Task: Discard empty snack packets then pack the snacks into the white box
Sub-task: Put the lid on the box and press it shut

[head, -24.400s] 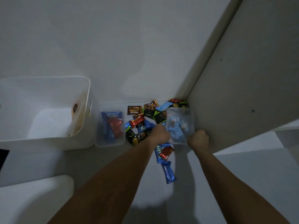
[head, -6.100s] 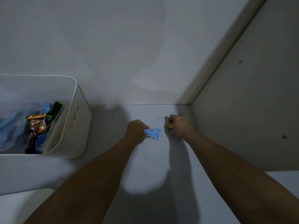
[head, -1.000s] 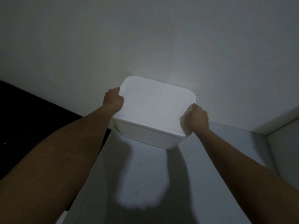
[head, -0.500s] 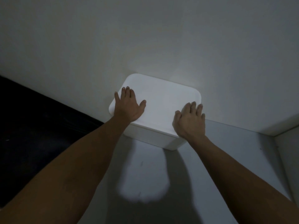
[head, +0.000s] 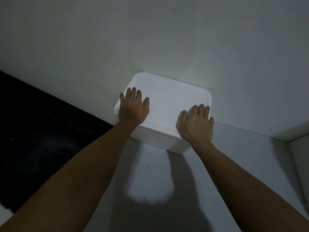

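Left hand (head: 133,108) and right hand (head: 197,123) now flat, fingers spread, gripping nothing, on lidded white box (head: 167,101), earlier clutching its edges

The snacks are gone from the shelf (head: 234,164); the white box (head: 168,104), now lidded, sits against the back edge, left hand (head: 133,107) and right hand (head: 196,123) moved from its sides to flat on top.

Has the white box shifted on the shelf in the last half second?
No. The white box sits against the back wall as before, both hands flat on its lid.
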Demonstrator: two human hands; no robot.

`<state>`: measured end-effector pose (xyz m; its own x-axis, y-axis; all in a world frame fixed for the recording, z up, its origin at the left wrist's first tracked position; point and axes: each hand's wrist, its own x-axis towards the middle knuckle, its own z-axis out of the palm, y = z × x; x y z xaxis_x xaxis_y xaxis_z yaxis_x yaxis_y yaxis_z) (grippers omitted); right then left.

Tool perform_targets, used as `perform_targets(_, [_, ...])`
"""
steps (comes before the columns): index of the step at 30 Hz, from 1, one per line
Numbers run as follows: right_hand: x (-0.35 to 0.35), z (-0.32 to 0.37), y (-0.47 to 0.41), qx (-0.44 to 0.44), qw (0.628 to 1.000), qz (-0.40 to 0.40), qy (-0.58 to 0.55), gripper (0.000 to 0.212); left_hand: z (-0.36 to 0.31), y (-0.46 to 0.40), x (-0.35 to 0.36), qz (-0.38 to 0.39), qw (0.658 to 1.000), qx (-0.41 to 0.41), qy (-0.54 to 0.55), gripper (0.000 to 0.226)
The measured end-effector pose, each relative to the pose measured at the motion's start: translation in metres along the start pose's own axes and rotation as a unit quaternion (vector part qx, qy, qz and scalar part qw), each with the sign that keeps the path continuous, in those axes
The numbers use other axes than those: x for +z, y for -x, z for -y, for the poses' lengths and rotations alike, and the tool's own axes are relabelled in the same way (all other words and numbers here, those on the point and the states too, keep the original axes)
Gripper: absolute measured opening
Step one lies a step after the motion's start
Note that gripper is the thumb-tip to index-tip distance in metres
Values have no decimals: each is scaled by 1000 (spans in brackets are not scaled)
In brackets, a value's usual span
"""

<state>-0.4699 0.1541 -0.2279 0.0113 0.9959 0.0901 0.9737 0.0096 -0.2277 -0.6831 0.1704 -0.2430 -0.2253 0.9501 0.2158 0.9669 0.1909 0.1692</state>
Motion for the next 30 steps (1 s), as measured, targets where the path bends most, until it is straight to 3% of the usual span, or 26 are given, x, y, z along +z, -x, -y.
perform_targets(4, [-1, -4, -1, -11, 999, 24, -26, 70, 7, -3, -10, -9, 994, 1, 112, 66])
perform_targets(8, [-2, -5, -4, -17, 998, 53, -15, 78, 20, -4, -29, 14, 917, -80, 390, 41])
perform_targets(10, [-2, -4, -2, -17, 998, 53, -8, 79, 22, -2, -30, 12, 904, -83, 420, 49])
perform_targets(15, [-3, -5, 7, -22, 998, 59, 7, 80, 19, 3, -21, 33, 987, 13, 159, 62])
perform_targets(20, [-6, -6, 3, -24, 996, 80, 13, 80, 23, 4, -11, 11, 997, 37, 73, 72])
perform_targets(25, [-10, -2, 14, -3, 996, 65, 54, 77, 14, 7, -15, -53, 997, 46, 17, 62])
perform_targets(30, [-18, 9, -11, -4, 998, 44, 52, 71, -4, -15, -23, -13, 996, 43, -71, 56])
